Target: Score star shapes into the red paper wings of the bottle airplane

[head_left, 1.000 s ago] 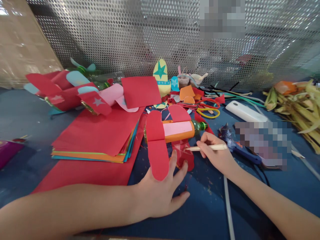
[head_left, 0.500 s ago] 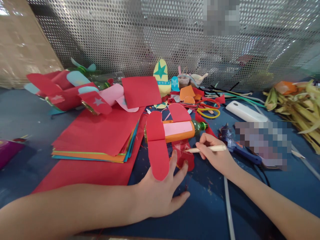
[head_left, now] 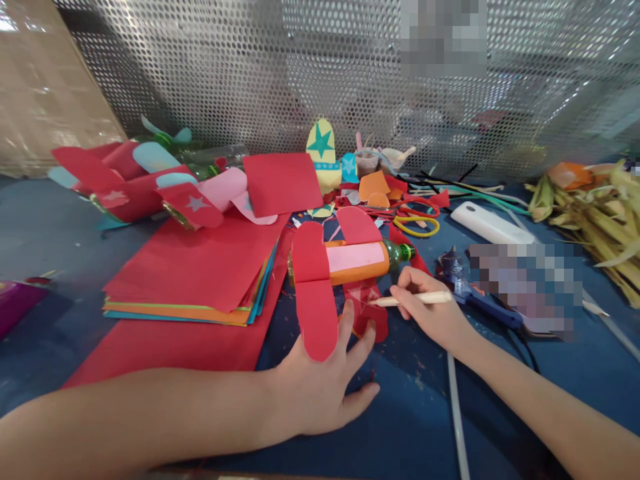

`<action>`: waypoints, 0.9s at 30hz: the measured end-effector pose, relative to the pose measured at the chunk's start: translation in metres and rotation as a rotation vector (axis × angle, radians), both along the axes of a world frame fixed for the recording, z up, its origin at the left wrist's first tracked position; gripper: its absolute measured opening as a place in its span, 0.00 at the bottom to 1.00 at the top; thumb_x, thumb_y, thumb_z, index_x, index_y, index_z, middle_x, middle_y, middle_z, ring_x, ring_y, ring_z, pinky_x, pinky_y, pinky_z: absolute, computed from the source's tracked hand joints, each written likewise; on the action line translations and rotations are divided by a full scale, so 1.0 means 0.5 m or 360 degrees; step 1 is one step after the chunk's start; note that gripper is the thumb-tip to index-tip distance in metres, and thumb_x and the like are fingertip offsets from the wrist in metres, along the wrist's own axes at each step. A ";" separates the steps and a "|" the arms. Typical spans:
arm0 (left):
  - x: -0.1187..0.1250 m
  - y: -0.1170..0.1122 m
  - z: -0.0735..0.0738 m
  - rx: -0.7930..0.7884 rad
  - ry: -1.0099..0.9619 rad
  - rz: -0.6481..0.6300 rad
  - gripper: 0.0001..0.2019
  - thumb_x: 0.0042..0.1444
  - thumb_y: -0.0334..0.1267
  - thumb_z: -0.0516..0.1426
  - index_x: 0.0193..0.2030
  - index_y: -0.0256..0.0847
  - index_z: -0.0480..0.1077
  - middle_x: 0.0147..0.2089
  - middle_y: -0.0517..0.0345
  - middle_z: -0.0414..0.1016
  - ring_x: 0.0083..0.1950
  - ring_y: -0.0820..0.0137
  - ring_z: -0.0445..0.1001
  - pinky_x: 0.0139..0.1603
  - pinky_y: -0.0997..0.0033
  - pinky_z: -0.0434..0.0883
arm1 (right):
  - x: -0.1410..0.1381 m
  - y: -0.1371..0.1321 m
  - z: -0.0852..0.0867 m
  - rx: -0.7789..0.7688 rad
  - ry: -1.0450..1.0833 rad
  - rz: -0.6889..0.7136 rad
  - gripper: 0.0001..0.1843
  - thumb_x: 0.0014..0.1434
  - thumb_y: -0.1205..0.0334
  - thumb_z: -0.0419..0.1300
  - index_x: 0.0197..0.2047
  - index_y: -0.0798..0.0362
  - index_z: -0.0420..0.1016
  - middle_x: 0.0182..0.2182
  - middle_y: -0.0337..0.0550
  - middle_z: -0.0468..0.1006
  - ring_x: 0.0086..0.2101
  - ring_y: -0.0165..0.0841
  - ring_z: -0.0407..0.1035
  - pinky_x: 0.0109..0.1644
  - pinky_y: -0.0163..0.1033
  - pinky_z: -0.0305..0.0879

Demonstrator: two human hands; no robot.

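A green glass bottle (head_left: pixel 400 252) lies on its side, wrapped in orange and pink paper, with red paper wings (head_left: pixel 318 317) across it. My left hand (head_left: pixel 325 387) has its fingers spread, partly under the near wing. Its fingertips rest on a smaller red paper wing (head_left: pixel 383 327), which bears pale star-shaped lines. My right hand (head_left: pixel 435 313) pinches a cream-coloured pen (head_left: pixel 430 297), its tip on the smaller wing beside those lines.
Stacked coloured paper (head_left: pixel 190 267) lies left, below finished paper planes (head_left: pixel 150 180). Behind the bottle are scissors (head_left: pixel 417 227) and paper scraps (head_left: pixel 375 187). A glue gun (head_left: pixel 480 303), a blurred-out phone (head_left: pixel 525 287), a white device (head_left: pixel 493 224) and dried husks (head_left: pixel 600 227) sit right.
My right hand and the pen tip have shifted very slightly left over the red paper. The left hand and the bottle stay in place.
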State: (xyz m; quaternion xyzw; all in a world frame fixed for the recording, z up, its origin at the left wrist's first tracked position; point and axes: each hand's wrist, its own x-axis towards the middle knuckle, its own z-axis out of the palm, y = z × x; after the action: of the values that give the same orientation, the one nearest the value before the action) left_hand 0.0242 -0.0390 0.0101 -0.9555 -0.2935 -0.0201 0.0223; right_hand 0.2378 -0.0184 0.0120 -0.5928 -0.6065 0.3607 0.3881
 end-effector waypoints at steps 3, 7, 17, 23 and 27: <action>0.001 0.001 -0.001 -0.0003 -0.0007 0.0027 0.30 0.63 0.55 0.44 0.67 0.41 0.57 0.65 0.34 0.57 0.61 0.42 0.60 0.53 0.44 0.65 | 0.000 0.001 0.000 0.0016 -0.0018 -0.0046 0.12 0.57 0.60 0.54 0.23 0.49 0.57 0.13 0.30 0.63 0.16 0.26 0.58 0.22 0.33 0.53; 0.000 0.000 -0.002 -0.0021 -0.0011 0.0021 0.30 0.63 0.55 0.45 0.67 0.41 0.56 0.66 0.35 0.56 0.62 0.42 0.60 0.54 0.44 0.64 | -0.001 0.002 0.000 0.0040 -0.0013 -0.0096 0.13 0.57 0.60 0.54 0.23 0.49 0.57 0.13 0.30 0.63 0.15 0.26 0.57 0.21 0.33 0.53; 0.000 0.001 -0.001 -0.0009 -0.0030 0.0038 0.31 0.62 0.56 0.46 0.66 0.41 0.57 0.65 0.32 0.56 0.61 0.42 0.61 0.53 0.45 0.65 | 0.002 0.002 -0.007 0.0014 0.0018 -0.0089 0.13 0.59 0.61 0.54 0.24 0.49 0.57 0.14 0.30 0.63 0.16 0.26 0.58 0.23 0.33 0.54; 0.000 0.001 -0.004 -0.0044 -0.0021 0.0049 0.31 0.62 0.57 0.45 0.67 0.42 0.55 0.66 0.33 0.55 0.62 0.41 0.60 0.53 0.44 0.64 | 0.002 0.003 -0.004 0.0041 -0.0031 -0.0121 0.13 0.59 0.60 0.54 0.24 0.49 0.57 0.13 0.30 0.63 0.16 0.26 0.58 0.22 0.33 0.53; -0.002 0.000 -0.007 -0.0029 -0.0030 0.0044 0.31 0.63 0.57 0.44 0.67 0.42 0.55 0.66 0.31 0.54 0.61 0.40 0.60 0.52 0.44 0.65 | 0.002 0.005 -0.005 0.0059 -0.0047 -0.0105 0.13 0.58 0.60 0.54 0.24 0.49 0.57 0.13 0.30 0.63 0.16 0.26 0.57 0.22 0.33 0.53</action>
State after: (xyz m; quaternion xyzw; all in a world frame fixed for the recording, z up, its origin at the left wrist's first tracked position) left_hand 0.0231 -0.0392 0.0064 -0.9513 -0.3071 -0.0260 0.0112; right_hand 0.2390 -0.0158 0.0097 -0.6104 -0.5990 0.3275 0.4017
